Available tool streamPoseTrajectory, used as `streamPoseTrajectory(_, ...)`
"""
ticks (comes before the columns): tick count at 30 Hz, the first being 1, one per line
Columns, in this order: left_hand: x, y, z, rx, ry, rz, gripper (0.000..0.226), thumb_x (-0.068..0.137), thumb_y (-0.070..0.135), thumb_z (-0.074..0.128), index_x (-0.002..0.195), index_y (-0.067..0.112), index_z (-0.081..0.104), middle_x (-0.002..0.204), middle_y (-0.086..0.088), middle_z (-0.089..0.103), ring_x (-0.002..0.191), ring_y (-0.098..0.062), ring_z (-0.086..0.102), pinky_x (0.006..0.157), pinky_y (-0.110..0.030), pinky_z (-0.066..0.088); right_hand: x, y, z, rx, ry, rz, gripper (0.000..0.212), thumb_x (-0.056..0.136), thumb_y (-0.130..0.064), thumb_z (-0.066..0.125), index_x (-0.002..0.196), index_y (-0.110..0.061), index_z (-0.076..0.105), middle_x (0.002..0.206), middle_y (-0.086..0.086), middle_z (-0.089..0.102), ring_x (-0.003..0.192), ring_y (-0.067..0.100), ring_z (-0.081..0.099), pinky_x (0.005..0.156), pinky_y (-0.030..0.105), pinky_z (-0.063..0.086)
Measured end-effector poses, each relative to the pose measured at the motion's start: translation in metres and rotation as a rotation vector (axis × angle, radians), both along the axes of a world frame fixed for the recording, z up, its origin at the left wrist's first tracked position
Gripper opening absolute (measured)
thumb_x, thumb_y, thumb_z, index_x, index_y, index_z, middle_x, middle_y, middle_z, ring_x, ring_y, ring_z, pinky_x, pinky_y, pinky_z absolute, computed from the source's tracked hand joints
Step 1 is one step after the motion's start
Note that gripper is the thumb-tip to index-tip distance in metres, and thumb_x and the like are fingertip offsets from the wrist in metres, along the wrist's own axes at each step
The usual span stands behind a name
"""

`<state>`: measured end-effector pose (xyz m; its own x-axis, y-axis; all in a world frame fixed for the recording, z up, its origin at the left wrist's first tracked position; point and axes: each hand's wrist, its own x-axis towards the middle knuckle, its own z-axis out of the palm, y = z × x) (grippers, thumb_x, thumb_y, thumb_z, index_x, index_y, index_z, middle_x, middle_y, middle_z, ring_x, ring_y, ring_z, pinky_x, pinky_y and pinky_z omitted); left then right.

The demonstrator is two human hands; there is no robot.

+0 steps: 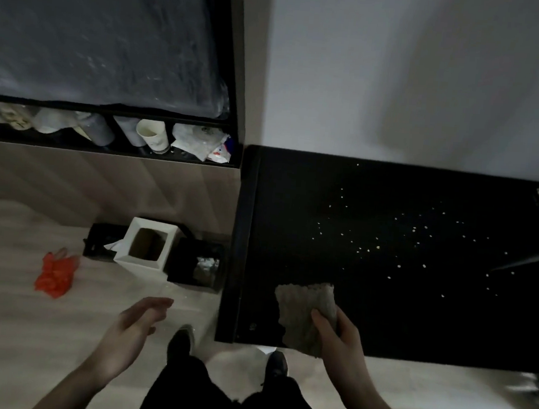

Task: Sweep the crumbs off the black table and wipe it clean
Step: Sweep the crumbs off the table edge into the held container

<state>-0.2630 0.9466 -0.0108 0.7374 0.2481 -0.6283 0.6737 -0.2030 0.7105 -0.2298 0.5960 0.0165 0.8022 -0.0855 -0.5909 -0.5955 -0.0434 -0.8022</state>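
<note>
gripping cloth (pixel 306 313) on black table (pixel 413 328), right hand (pixel 338 342); left hand (pixel 137 326) spread, empty.

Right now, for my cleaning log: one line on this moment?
right hand: holds cloth on black table | left hand: open, empty | crumbs: unswept

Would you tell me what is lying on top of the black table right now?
Pale crumbs lie scattered across the black table; the right hand holds a grey cloth near its front edge. Whatever is under the cloth is hidden.

A lived-in bedroom at home: bed (pixel 98 29), cluttered bedside shelf (pixel 106 133), floor bins (pixel 148 246), crumb-strewn black table (pixel 382 310).
</note>
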Motion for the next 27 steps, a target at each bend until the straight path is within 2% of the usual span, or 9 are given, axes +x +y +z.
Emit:
streamPoseTrajectory(3,0.032,0.034,-0.026,-0.04,0.056,0.021,0.03,0.088,0.035,0.059,0.108,0.02,0.076,0.119,-0.003,0.073,0.115,-0.027,0.069,0.091,-0.04,0.052,0.01,0.032,-0.005,-0.02,-0.019,-0.065,0.016,0.104,-0.02,0.06,0.111,-0.025,0.073,0.1,-0.003,0.078,0.093,0.008,0.074,0.068,0.021,0.06)
streamPoseTrajectory(7,0.084,0.082,-0.086,-0.117,0.203,-0.031,0.034,0.085,0.039,0.062,0.107,0.016,0.072,0.123,-0.01,0.068,0.113,-0.03,0.064,0.097,-0.041,0.046,0.032,0.081,-0.023,-0.067,-0.033,-0.163,0.017,0.104,-0.024,0.059,0.112,-0.033,0.071,0.101,-0.011,0.077,0.095,0.005,0.073,0.069,0.021,0.061)
streamPoseTrajectory(10,0.118,0.112,-0.147,-0.046,0.291,-0.144,0.021,0.1,0.033,0.062,0.109,0.017,0.071,0.122,-0.01,0.07,0.107,-0.025,0.067,0.102,-0.046,0.051,0.06,0.113,-0.046,-0.121,-0.064,-0.213,0.019,0.105,-0.026,0.057,0.111,-0.037,0.072,0.102,-0.014,0.076,0.098,0.006,0.072,0.08,0.026,0.059)
streamPoseTrajectory(12,0.138,0.129,-0.194,0.022,0.359,-0.194,0.025,0.097,0.037,0.061,0.109,0.016,0.072,0.123,-0.013,0.071,0.11,-0.029,0.068,0.104,-0.046,0.052,0.084,0.13,-0.061,-0.166,-0.112,-0.223,0.021,0.106,-0.024,0.056,0.109,-0.039,0.071,0.102,-0.016,0.075,0.097,0.002,0.071,0.084,0.027,0.055)
streamPoseTrajectory(16,0.17,0.146,-0.279,0.168,0.424,-0.299,0.035,0.103,0.032,0.057,0.127,0.01,0.07,0.13,-0.015,0.069,0.118,-0.034,0.065,0.091,-0.034,0.049,0.145,0.149,-0.091,-0.338,-0.267,-0.289,0.035,0.107,-0.019,0.055,0.1,-0.049,0.071,0.098,-0.016,0.075,0.091,-0.003,0.07,0.077,0.017,0.057)
streamPoseTrajectory(20,0.192,0.155,-0.359,0.242,0.478,-0.352,0.042,0.101,0.037,0.057,0.129,0.008,0.067,0.134,-0.015,0.067,0.125,-0.034,0.062,0.089,-0.032,0.044,0.197,0.152,-0.125,-0.52,-0.471,-0.188,0.04,0.106,-0.011,0.053,0.133,-0.04,0.059,0.101,-0.036,0.07,0.095,-0.013,0.067,0.077,0.003,0.051)
streamPoseTrajectory(22,0.199,0.16,-0.402,0.241,0.532,-0.306,0.049,0.099,0.037,0.061,0.137,0.005,0.062,0.139,-0.018,0.064,0.128,-0.036,0.061,0.089,-0.032,0.044,0.216,0.151,-0.157,-0.649,-0.483,-0.014,0.052,0.103,-0.008,0.055,0.146,-0.037,0.053,0.133,-0.027,0.065,0.126,-0.006,0.06,0.103,0.017,0.051)
streamPoseTrajectory(24,0.202,0.168,-0.447,0.231,0.582,-0.265,0.061,0.096,0.041,0.064,0.143,0.003,0.057,0.141,-0.021,0.063,0.128,-0.038,0.061,0.098,-0.036,0.049,0.224,0.152,-0.193,-0.804,-0.446,0.196,0.062,0.1,-0.009,0.057,0.155,-0.036,0.044,0.165,-0.01,0.04,0.156,0.008,0.03,0.126,0.043,0.033)
streamPoseTrajectory(27,0.205,0.178,-0.512,0.222,0.626,-0.232,0.072,0.087,0.044,0.068,0.147,0.007,0.055,0.133,-0.02,0.067,0.118,-0.038,0.066,0.101,-0.042,0.056,0.226,0.153,-0.229,-0.98,-0.458,0.301,0.073,0.094,-0.032,0.054,0.163,-0.034,0.029,0.173,-0.007,0.021,0.162,0.012,0.009,0.131,0.052,0.016)
